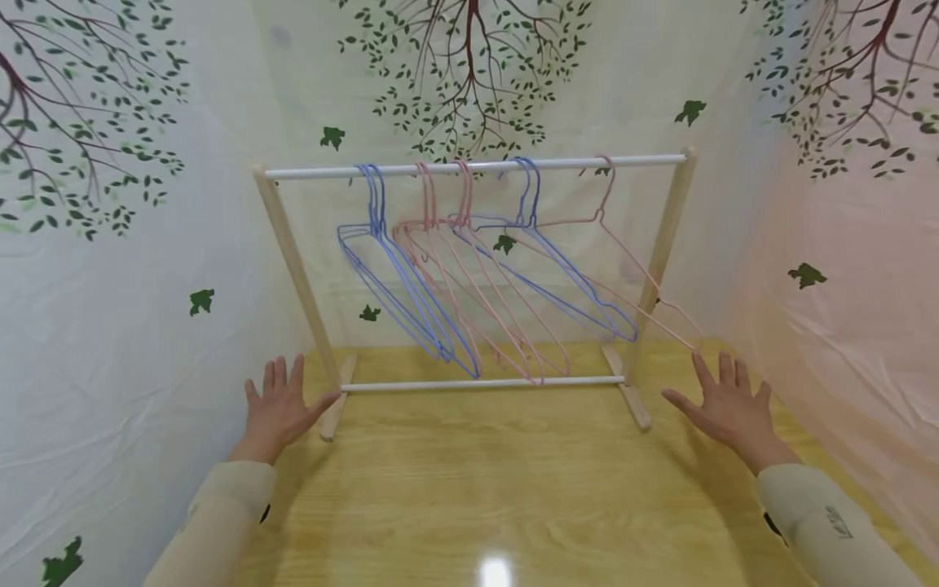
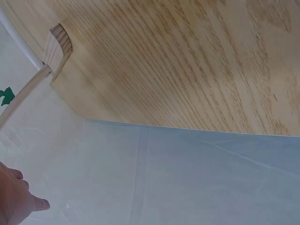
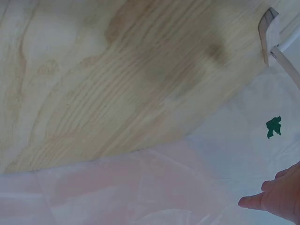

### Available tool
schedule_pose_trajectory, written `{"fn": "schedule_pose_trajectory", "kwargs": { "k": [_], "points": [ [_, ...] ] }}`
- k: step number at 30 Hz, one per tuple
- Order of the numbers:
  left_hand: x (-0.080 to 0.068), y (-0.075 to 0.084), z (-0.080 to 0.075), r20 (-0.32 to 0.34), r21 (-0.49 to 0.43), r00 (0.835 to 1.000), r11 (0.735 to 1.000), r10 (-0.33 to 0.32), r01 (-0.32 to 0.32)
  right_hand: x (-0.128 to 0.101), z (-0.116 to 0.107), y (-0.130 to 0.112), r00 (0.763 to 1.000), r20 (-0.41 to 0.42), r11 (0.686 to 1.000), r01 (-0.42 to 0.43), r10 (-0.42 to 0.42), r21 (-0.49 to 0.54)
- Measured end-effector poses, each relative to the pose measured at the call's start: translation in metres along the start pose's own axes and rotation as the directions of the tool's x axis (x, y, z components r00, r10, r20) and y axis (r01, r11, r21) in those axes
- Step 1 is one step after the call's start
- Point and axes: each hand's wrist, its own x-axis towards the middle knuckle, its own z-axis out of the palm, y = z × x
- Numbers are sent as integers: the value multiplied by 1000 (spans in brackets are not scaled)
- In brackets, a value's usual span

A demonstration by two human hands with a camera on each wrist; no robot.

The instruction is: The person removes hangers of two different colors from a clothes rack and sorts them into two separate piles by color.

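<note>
The rack [image 1: 477, 269] stands on the table [image 1: 477, 489], hangers [image 1: 484, 285] on its top rail. Both hands hover spread, holding nothing: the left hand [image 1: 277, 408] by the left foot, the right hand [image 1: 726, 403] beside the right. A level, even grip on both posts should serve best.

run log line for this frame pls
left hand: open, beside rack foot | right hand: open, beside other foot | rack: upright on table | hangers: blue and pink, on rail

Hangers [image 1: 469, 277] hang on the rack [image 1: 477, 169], standing on the table [image 1: 484, 489].
</note>
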Motion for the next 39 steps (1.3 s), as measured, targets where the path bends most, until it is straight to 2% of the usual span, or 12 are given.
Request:
{"fn": "schedule_pose_trajectory", "kwargs": {
  "k": [5, 10, 19, 26, 30, 35, 39],
  "points": [
    [1, -1, -5, -4, -4, 1000, 1000, -6, 6, 2, 0, 0, 999, -34, 1000, 8, -7, 8],
    [4, -3, -10, 15, -31, 1000, 999, -16, 17, 5, -2, -1, 999, -34, 1000, -2, 2, 25],
    [18, 0, -21, 19, -78, 999, 996, -33, 34, 5, -13, -1, 999, -53, 1000, 5, -4, 30],
    [27, -1, -28, -23, -106, 999, 994, -23, 21, 8, -23, -6, 997, -71, 999, 13, -10, 42],
    [36, -1, -32, -43, -159, 999, 987, -25, 18, 12, -27, -8, 995, -97, 998, 26, -20, 58],
    [47, 3, -42, -29, -231, 999, 972, -39, 32, 18, -32, -9, 988, -150, 996, 56, -45, 70],
    [57, 3, -48, -14, -289, 998, 956, -60, 53, 21, -37, -8, 991, -130, 994, 45, -32, 97]
  ]
}}
